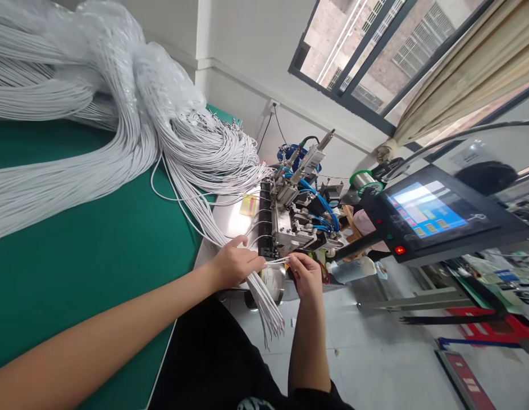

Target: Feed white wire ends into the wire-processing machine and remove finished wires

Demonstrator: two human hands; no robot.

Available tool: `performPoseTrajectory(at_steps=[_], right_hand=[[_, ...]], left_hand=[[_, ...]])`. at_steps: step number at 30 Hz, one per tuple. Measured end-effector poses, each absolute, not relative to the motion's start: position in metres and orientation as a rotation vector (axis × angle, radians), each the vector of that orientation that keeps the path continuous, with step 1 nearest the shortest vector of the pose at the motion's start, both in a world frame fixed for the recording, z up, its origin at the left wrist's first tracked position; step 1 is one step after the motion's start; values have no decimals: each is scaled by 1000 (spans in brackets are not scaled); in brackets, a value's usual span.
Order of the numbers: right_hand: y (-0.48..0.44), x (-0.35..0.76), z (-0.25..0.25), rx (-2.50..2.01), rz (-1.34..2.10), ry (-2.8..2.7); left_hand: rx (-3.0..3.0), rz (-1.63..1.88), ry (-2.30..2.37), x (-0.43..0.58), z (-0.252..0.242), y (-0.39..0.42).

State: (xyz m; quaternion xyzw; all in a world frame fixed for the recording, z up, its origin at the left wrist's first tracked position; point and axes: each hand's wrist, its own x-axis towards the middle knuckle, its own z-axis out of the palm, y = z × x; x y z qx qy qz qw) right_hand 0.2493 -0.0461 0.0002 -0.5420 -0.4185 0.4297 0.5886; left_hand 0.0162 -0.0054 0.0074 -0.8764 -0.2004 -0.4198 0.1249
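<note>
Left hand [236,265] of the person reaches in from the left, fingers bent over a bundle of thin white cables [264,302]; their undersides are hidden, so whether they grip the bundle cannot be told. Right hand [306,276], coming up from below, is closed at the fingertips, pinching a few white strands [276,261] that run across the short gap between the two hands.

The bundle passes beneath the left hand and beyond it, its loose ends fanning out over the grey floor [358,353] in view below. Behind the hand, it trails back to a great heap of white cables [119,154] on a green tabletop [97,267]. Clear plastic wrap [172,74] covers part of the heap.

Just beyond the hands stands a metal machine [285,208] threaded with bright blue tubes [326,205]. Along its near side runs a black strip [265,222], with several single cables leading to it, beside a shiny metal plate bearing a yellow label [247,205].

To the right, a tilted black control panel has a lit blue screen [430,213] and a glowing red button [400,250]. A green-rimmed spool [366,182] sits behind it. Farther back are a window [375,51] and a beige curtain [464,68].
</note>
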Motion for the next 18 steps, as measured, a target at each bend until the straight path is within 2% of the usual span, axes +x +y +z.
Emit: performPoseTrajectory(at_steps=[10, 18], right_hand=[[-34, 249, 7, -1237, 1094, -967], [-31, 249, 5, -1344, 1010, -1082]], left_hand=[[-2536, -1167, -755, 21, 3, -10], [-2570, -1202, -742, 23, 3, -11]])
